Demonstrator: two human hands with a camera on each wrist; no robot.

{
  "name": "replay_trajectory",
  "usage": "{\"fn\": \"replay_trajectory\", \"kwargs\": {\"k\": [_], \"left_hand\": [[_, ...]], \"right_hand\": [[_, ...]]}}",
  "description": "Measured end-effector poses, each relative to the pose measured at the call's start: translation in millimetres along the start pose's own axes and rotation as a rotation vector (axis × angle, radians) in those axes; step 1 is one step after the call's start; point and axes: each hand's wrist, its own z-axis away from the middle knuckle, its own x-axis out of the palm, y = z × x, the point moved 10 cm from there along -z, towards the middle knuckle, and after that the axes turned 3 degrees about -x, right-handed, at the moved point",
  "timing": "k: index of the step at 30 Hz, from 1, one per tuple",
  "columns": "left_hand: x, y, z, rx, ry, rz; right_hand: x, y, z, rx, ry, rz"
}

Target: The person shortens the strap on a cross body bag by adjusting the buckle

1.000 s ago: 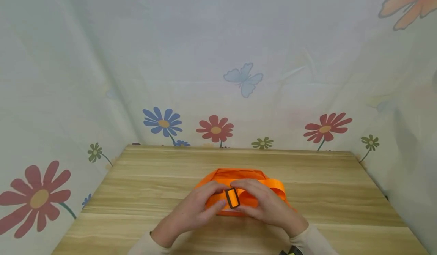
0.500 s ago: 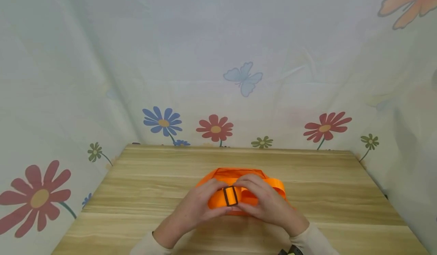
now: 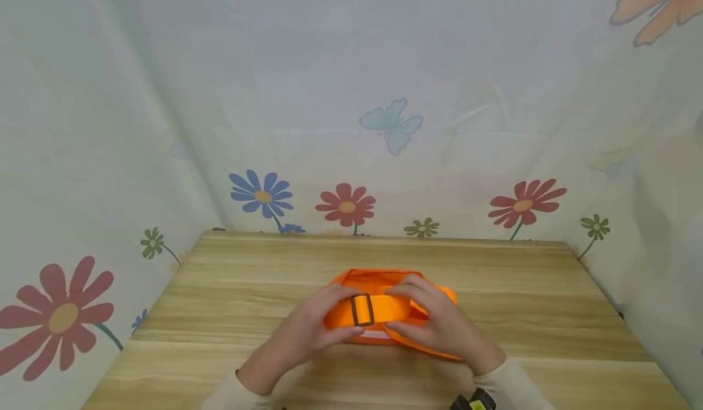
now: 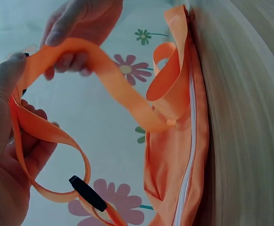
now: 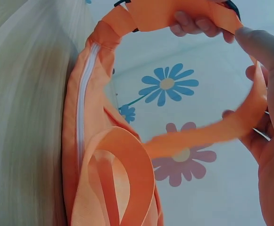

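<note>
An orange fabric bag (image 3: 379,277) with a white zipper (image 4: 189,146) lies on the wooden table, its webbing strap (image 3: 391,308) lifted between both hands. My left hand (image 3: 307,324) pinches the strap beside a black slide buckle (image 3: 362,310), thumb below and fingers above. To the right of the buckle, my right hand (image 3: 439,318) holds the same strap between thumb and fingers. In the left wrist view, a loop hangs under the left hand and passes through another black buckle piece (image 4: 87,193). A second, slack strap loop (image 5: 146,174) shows near the bag in the right wrist view.
The wooden table (image 3: 247,276) has its far edge against a pale curtain (image 3: 307,93) printed with flowers and butterflies. More curtain hangs at both sides. A dark device with a yellow-green patch (image 3: 476,402) sits at the right wrist.
The buckle has shifted left with the left hand and turned more upright. My right hand has moved slightly right, leaving a longer stretch of strap between the hands. A strap part now hangs lower right.
</note>
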Motion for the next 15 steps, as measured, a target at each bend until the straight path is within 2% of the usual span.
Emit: {"fn": "replay_trajectory", "kwargs": {"k": [5,10,15], "left_hand": [[-1.1,-7.1,2.3,-0.032,-0.017,0.027],[3.9,-13.8,4.1,-0.092,-0.046,0.087],[5.6,-15.8,4.7,-0.112,-0.016,0.154]], "right_hand": [[-3.4,1.6,2.4,0.021,0.005,-0.057],[-4.7,-1.1,1.5,0.01,0.014,-0.061],[-4.3,-2.8,-0.1,0.019,0.028,-0.074]]}}
